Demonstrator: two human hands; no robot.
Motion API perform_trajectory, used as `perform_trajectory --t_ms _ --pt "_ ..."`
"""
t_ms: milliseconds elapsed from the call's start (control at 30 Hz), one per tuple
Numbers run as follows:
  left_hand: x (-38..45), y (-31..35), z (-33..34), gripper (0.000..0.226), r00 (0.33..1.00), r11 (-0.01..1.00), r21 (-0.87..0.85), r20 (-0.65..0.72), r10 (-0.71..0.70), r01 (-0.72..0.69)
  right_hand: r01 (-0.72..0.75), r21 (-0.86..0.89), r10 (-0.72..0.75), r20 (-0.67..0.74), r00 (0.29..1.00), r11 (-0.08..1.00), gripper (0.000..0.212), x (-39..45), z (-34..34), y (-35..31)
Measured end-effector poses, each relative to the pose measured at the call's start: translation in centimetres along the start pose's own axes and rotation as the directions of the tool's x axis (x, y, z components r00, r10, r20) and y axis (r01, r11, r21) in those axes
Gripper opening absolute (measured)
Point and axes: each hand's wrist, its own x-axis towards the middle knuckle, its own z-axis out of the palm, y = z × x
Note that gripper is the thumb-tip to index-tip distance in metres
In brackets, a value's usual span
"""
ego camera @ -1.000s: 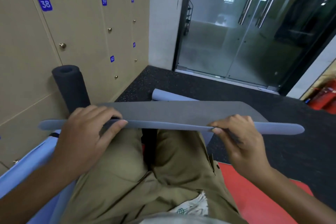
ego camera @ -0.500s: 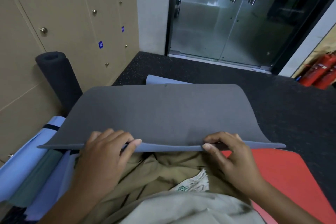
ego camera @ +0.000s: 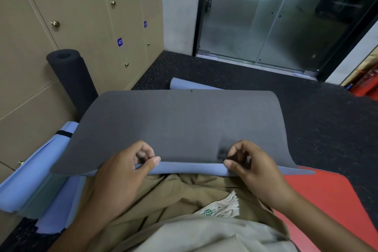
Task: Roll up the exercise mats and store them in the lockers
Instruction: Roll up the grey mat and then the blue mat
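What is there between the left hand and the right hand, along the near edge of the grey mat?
In the head view, between the left hand and right hand runs only the grey mat's curled near edge, blue underside showing; khaki trousers lie below it.

Dark speckled floor (ego camera: 327, 120); glass doors (ego camera: 286, 22) ahead; gray wall (ego camera: 178, 6) btwn.

The grey mat (ego camera: 184, 125) hides the knees and most of the far blue mat (ego camera: 184, 85).

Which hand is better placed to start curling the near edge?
Neither clearly: left hand and right hand both pinch the near edge of the grey-topped, blue-backed foam mat, evenly spaced.
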Motion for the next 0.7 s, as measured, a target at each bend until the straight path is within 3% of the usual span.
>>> perform_trajectory --t_ms 200,367,533,700 --pt "0.8 -0.6 -0.1 0.02 0.992 0.981 0.15 0.048 0.119 -0.125 0.095 -0.126 -0.093 0.021 0.995 0.988 0.032 0.6 0.4 -0.3" --pt "1.1 -1.1 0.4 0.018 0.948 0.884 0.348 0.054 0.313 -0.312 0.245 -0.196 -0.256 -0.031 0.966 0.949 0.024 0.6 0.6 0.6" --pt "2.0 -2.4 -0.2 0.034 0.831 0.753 0.366 0.132 0.54 -0.547 0.425 -0.292 -0.463 -0.072 0.883 0.857 0.009 0.2 1.0 1.9" --pt "2.7 -3.3 -1.1 0.035 0.739 0.669 0.323 0.194 0.645 -0.67 0.509 -0.298 -0.54 -0.027 0.841 0.807 0.037 0.3 0.9 2.7"
